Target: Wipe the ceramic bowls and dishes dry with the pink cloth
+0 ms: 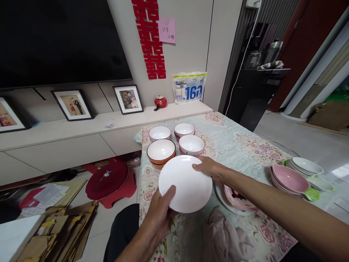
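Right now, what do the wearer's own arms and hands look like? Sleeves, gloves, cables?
The left hand and right hand are bare, no gloves. The left forearm and right forearm are slim, narrowing toward the wrists. No sleeves, watch, bracelet, cables or markings show in frame. Several fingers are hidden, so rings there can't be ruled out.

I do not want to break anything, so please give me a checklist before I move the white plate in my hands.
1. Left hand grips white plate: ok, thumb over rim.
2. Right hand grips it: ok, at the far-right edge.
3. Plate's top bears no object: ok, only thumbs.
4. Plate apart from orange-sided bowls: cannot tell, they overlap in view.
5. Underside: cannot tell, hidden.
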Action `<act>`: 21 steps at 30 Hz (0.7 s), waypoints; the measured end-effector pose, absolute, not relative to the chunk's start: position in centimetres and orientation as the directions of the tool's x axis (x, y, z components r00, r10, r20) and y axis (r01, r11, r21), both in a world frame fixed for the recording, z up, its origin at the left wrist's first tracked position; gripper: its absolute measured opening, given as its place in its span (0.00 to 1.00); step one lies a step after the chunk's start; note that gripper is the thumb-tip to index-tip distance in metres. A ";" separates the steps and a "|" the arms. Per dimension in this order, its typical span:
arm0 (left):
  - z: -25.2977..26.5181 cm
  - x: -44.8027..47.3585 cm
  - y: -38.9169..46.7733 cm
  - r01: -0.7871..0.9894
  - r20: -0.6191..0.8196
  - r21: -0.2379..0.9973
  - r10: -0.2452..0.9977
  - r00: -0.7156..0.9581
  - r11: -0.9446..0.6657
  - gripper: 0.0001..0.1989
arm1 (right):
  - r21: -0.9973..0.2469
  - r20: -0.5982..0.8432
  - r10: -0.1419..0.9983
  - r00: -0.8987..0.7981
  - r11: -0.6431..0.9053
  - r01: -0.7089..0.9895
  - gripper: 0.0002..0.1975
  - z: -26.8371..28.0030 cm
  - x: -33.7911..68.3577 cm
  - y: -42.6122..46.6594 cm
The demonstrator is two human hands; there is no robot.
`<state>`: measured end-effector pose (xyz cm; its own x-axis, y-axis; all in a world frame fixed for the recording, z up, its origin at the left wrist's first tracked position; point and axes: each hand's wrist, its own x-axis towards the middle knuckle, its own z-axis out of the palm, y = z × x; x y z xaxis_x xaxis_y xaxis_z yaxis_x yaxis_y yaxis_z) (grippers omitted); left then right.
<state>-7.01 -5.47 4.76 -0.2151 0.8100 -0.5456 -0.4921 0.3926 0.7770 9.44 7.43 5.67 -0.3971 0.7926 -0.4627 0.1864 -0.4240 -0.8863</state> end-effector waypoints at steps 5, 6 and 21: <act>3.4 -6.7 -5.2 -0.515 -0.551 0.757 0.816 -0.173 0.402 0.24 | -0.847 -0.530 0.734 -0.424 -0.441 0.295 0.18 4.9 9.4 8.4; 3.3 -6.6 -5.1 -0.511 -0.543 0.760 0.825 -0.157 0.402 0.24 | -0.838 -0.545 0.725 -0.423 -0.443 0.320 0.18 4.8 9.5 8.6; 3.2 -10.3 -3.3 -0.037 -0.560 0.825 0.825 0.073 0.563 0.36 | -0.699 -0.450 0.798 -0.401 -0.035 0.715 0.19 4.7 11.2 9.9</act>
